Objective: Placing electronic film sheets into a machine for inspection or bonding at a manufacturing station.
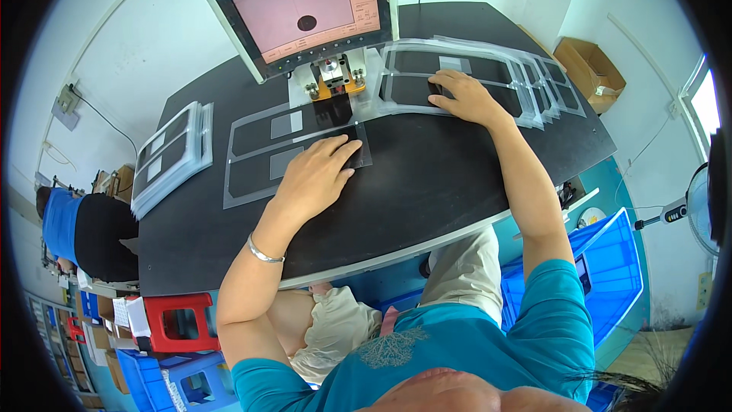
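A thin clear plastic sheet (pixel 287 125) with pale rectangular patches lies on the black table, its far right part under the head of a small bench machine (pixel 331 73). My left hand (pixel 314 177) rests on the sheet's near right part, fingers stretched forward and slightly apart. At the right, a fanned pile of similar clear sheets (pixel 524 82) overlaps on the table. My right hand (pixel 467 98) lies over the pile's left part with thumb and fingers apart. Whether its fingertips pinch the top sheet is not plain.
Above the machine stands a monitor (pixel 301 11) showing a dark round spot. Another sheet stack (pixel 174 154) sits at the table's left edge. On the floor are a cardboard box (pixel 587 69), a blue crate (pixel 614 275) and a red stool (pixel 179 320). Another person (pixel 88 233) bends at far left.
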`<control>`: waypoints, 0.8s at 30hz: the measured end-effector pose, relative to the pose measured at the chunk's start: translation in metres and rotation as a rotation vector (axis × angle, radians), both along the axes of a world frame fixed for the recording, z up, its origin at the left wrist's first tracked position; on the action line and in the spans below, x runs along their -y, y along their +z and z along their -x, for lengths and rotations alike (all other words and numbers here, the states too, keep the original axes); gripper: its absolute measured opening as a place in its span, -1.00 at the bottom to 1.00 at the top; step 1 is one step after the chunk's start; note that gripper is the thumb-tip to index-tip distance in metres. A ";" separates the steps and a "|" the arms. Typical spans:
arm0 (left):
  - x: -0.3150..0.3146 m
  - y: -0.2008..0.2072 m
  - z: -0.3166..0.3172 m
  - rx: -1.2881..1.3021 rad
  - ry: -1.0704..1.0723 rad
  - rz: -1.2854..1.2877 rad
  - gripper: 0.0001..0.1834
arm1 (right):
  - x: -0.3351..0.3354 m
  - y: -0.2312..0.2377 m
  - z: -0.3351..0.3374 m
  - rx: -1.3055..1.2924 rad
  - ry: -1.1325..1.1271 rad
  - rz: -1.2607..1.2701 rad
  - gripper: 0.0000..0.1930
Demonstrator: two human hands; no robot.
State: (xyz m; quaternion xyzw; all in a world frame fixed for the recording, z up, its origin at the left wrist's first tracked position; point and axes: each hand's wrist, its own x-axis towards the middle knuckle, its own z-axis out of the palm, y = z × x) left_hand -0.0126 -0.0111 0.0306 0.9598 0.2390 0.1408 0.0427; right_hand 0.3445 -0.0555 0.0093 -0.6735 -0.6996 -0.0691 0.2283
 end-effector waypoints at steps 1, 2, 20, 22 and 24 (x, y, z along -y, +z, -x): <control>-0.001 0.000 0.001 0.000 0.004 -0.002 -0.52 | 0.000 0.000 0.000 -0.001 0.007 -0.007 -0.56; -0.004 -0.001 0.001 -0.015 0.004 0.014 -0.55 | 0.000 0.000 0.000 -0.004 0.006 0.007 -0.56; -0.047 -0.034 -0.023 0.126 0.076 -0.227 -0.59 | -0.004 -0.001 0.016 -0.023 -0.013 -0.114 -0.52; -0.044 -0.031 -0.021 0.145 0.074 -0.208 -0.61 | -0.008 -0.004 0.032 0.039 0.053 -0.205 -0.51; -0.040 -0.027 -0.018 0.189 0.071 -0.215 -0.64 | -0.013 -0.007 0.048 0.098 0.166 -0.246 -0.50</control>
